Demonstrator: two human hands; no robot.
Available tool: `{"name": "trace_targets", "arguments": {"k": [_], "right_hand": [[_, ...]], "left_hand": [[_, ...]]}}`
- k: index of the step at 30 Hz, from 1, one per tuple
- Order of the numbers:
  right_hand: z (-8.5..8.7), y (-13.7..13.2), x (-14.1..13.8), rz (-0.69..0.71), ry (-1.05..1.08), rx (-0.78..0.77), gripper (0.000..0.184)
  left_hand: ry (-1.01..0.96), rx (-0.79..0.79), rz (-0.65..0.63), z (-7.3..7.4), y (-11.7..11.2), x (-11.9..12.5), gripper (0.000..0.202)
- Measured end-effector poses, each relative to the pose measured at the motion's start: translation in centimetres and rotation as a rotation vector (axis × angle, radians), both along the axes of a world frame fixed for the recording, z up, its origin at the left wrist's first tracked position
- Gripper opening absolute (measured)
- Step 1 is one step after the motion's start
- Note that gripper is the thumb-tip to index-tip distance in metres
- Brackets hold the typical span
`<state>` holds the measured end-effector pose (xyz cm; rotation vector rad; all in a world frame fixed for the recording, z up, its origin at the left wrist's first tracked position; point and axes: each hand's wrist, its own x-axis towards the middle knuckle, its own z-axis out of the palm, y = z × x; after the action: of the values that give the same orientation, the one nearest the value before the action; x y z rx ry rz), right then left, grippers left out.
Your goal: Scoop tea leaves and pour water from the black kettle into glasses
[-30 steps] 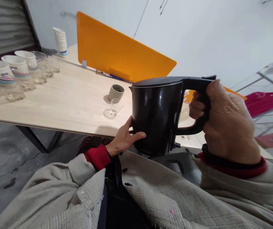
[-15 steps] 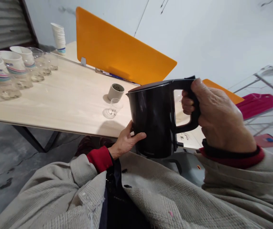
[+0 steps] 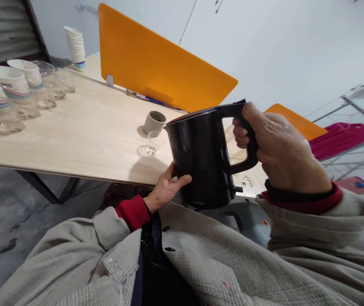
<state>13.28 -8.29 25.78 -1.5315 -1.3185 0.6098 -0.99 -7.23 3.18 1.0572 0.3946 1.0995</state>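
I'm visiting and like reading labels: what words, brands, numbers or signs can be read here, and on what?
None can be read for certain.
Black kettle: a faint pale marking low on its body, too small to read.
Paper cups: dark blue marks above coloured stripes, too blurred to read.
Orange mark on a grey surface: too small to tell whether it holds text.

I read the kettle as glossy black, the small cup pale grey, the desk light wood-toned. On my screen the panel is plain orange, the paper cups white with pink and blue bands, the coat a grey-beige check, the cuff red.
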Motion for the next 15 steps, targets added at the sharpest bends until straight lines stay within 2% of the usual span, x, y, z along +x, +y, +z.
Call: {"name": "trace_targets", "arguments": {"k": [7,15], "right_hand": [[-0.1,0.9,0.2,-0.004,-0.017,-0.016,0.057],[0.3,1.4,-0.8,-0.032,-0.001,-0.052,0.048]], "left_hand": [[-0.034,-0.013,0.0,-0.2,0.3,0.2,0.091],[-0.06,-0.038,-0.015,-0.4,0.5,0.4,0.087]]}}
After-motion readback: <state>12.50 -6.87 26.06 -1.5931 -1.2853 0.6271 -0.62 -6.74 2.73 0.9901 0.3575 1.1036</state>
